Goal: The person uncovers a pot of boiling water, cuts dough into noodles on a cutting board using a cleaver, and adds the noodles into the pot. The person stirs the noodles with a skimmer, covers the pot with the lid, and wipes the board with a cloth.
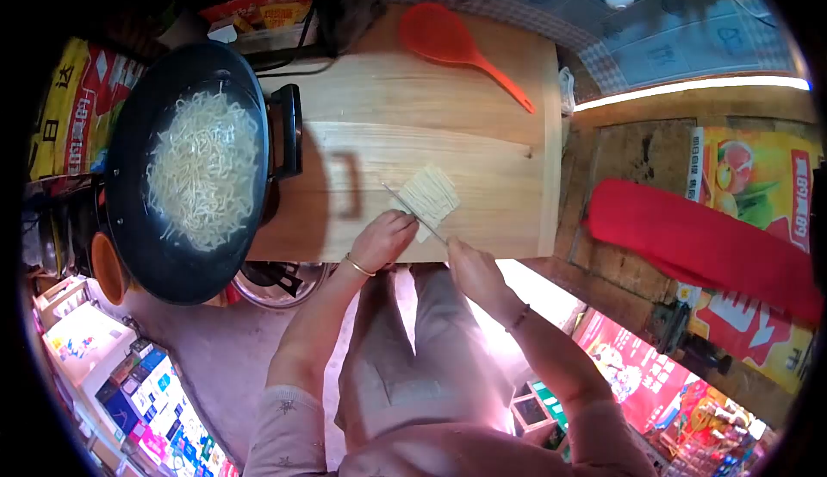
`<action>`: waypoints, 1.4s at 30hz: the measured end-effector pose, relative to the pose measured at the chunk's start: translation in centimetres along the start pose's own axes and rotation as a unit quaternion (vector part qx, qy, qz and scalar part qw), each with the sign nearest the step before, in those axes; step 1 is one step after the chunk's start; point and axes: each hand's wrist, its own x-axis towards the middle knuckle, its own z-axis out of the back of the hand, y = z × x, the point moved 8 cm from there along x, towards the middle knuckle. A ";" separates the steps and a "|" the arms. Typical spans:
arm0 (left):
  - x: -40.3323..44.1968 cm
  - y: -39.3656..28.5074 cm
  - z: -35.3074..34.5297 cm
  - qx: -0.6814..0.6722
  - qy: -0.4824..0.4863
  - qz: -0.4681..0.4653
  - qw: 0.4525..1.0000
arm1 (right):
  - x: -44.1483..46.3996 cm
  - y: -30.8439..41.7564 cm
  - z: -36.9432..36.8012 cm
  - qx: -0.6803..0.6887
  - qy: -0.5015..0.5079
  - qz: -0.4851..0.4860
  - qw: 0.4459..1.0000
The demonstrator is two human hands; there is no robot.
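Observation:
My right hand (472,272) is closed around the handle of a knife (413,210), whose thin blade slants up and left over the wooden board. Beyond the blade lies a pale block of sliced food (433,191), cut into narrow strips; whether it is dough or bean curd I cannot tell. A small pale piece shows on the near side of the blade. My left hand (385,237) has its fingers curled and pressed down on the near side of the food, close against the blade. Its fingertips are partly hidden.
At the left stands a black wok (125,244) with noodles (205,167) in it, its handle over the wooden board (379,89). A red slotted spoon (438,36) lies at the back. To the right, a red cloth-like object (689,236) rests on a wooden surface.

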 end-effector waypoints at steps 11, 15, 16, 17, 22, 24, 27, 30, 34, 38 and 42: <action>-0.4 0.1 -0.4 -0.017 0.018 0.024 0.999 | -0.7 0.2 0.7 0.022 -0.040 0.011 0.999; -0.6 0.0 -0.3 0.009 0.012 0.009 1.000 | -0.3 0.2 -0.5 -0.006 0.005 -0.006 1.000; -0.6 0.2 -0.3 0.000 0.009 0.012 1.000 | -0.2 0.3 -0.9 -0.007 -0.015 -0.003 1.000; -0.6 0.2 -0.2 -0.010 0.007 0.013 1.000 | -0.1 0.2 -1.4 -0.005 -0.013 -0.004 1.000; -0.5 0.1 -0.2 0.010 0.016 0.011 1.000 | 1.3 0.0 -0.5 0.022 -0.023 -0.010 0.999; -0.9 0.3 -0.5 0.006 0.013 0.021 1.000 | 0.6 0.3 0.4 0.017 -0.021 -0.002 1.000; -0.8 0.4 -0.6 0.000 0.022 0.023 0.999 | -1.0 0.5 0.3 0.007 -0.006 -0.006 1.000; -0.8 0.1 -0.1 0.004 0.000 0.005 1.000 | -0.6 0.4 -0.4 0.000 -0.005 -0.002 1.000; -0.5 0.1 0.0 0.003 0.009 0.019 1.000 | 0.7 0.2 -1.7 -0.003 -0.013 -0.012 1.000; -0.8 0.1 0.0 -0.009 -0.023 -0.002 1.000 | 1.4 0.0 -0.9 0.011 0.006 -0.038 0.999; -0.4 -0.5 0.5 0.016 -0.022 0.008 1.000 | -1.1 0.6 0.7 0.043 -0.022 -0.006 0.999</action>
